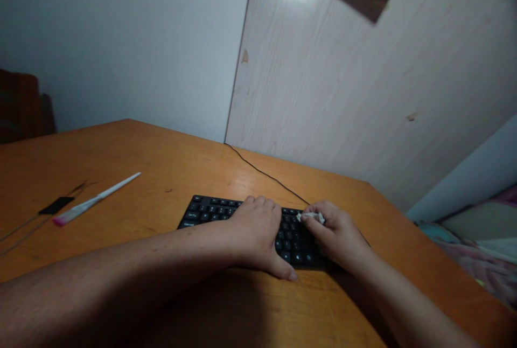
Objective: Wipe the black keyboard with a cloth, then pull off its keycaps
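Observation:
A black keyboard (204, 210) lies on the wooden table in front of me. My left hand (258, 229) spans it near the middle, with the fingers at its far edge and the thumb past its near edge, gripping it. At the keyboard's right end, my right hand (333, 232) is closed on a crumpled white tissue (313, 216), pinched between thumb and fingers over the keys. The palm and some fingertips of that hand are hidden, as are the keys under both hands.
A thin black cable (262, 172) runs from behind the keyboard to the wall. On the left of the table (149, 148) lie a white stick-like thing with a pink end (97, 200) and a cord with a black piece (56, 206). A wooden chair (20, 103) stands far left; cloth (480, 256) lies right.

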`<control>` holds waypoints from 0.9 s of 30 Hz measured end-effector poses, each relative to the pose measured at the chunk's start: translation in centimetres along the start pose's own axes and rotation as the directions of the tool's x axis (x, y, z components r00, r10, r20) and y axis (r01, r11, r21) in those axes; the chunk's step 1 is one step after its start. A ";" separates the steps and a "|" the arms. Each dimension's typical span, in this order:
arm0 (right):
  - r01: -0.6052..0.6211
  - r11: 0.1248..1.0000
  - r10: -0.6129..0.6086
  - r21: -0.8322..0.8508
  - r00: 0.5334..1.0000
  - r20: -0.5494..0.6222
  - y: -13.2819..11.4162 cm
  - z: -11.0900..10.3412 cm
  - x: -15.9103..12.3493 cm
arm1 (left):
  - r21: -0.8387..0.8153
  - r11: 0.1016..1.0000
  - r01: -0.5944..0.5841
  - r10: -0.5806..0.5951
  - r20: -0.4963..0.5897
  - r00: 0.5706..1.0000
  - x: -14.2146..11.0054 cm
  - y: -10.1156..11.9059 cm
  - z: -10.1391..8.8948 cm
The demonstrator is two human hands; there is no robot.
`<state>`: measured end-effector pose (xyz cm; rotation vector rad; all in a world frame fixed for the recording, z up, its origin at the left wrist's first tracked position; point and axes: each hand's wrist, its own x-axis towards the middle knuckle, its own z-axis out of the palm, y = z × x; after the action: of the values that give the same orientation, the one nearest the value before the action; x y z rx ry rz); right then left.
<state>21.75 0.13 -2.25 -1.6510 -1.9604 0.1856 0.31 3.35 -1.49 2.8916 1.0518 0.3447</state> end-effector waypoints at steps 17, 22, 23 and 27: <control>-0.064 0.997 0.065 0.052 0.998 -0.022 1.1 0.4 0.5 | 0.008 1.000 -0.008 0.008 0.002 1.000 0.0 0.0 0.0; -0.041 0.999 0.043 0.034 0.997 -0.062 1.0 0.7 0.6 | -0.021 1.000 -0.010 0.010 -0.036 0.999 0.0 -0.2 0.4; -0.032 0.999 0.033 0.016 0.997 -0.070 0.8 0.7 0.7 | -0.028 0.999 -0.016 0.014 -0.047 0.999 0.0 -0.3 0.5; -0.005 0.998 0.000 -0.057 0.997 -0.083 0.3 0.6 0.8 | -0.032 0.999 -0.026 0.024 -0.054 0.998 -0.2 -0.3 0.6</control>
<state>21.69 1.09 -2.64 -1.6706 -1.9183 0.0611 0.12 3.51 -2.12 2.8839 1.0082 0.4383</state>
